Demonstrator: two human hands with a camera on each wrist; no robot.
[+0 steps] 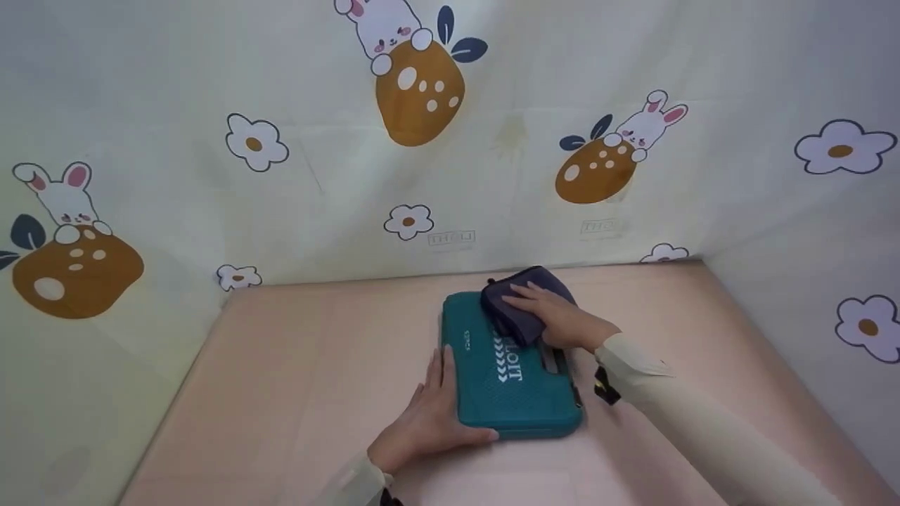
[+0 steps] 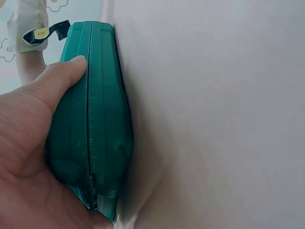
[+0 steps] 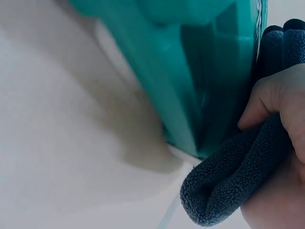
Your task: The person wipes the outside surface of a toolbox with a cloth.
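Note:
A teal hard case [image 1: 517, 397] with white lettering lies flat, its long side pointing away from me. My left hand [image 1: 430, 414] braces its near left corner, straight fingers along the left side and thumb against the near edge. In the left wrist view that thumb rests on the case [image 2: 102, 109] beside its seam. On the far part of the lid, my right hand [image 1: 559, 316] holds a folded dark blue cloth [image 1: 510, 302] under spread fingers. The right wrist view shows the thumb clamping a thick fold of the cloth [image 3: 228, 176] beside the case's recessed side [image 3: 167, 71].
The case lies on a pale tabletop [image 1: 337, 365]. A hanging sheet [image 1: 316, 211] printed with rabbits and flowers stands behind the table and along both sides. The case's carry handle [image 1: 553, 360] is on its right side, partly below my right hand.

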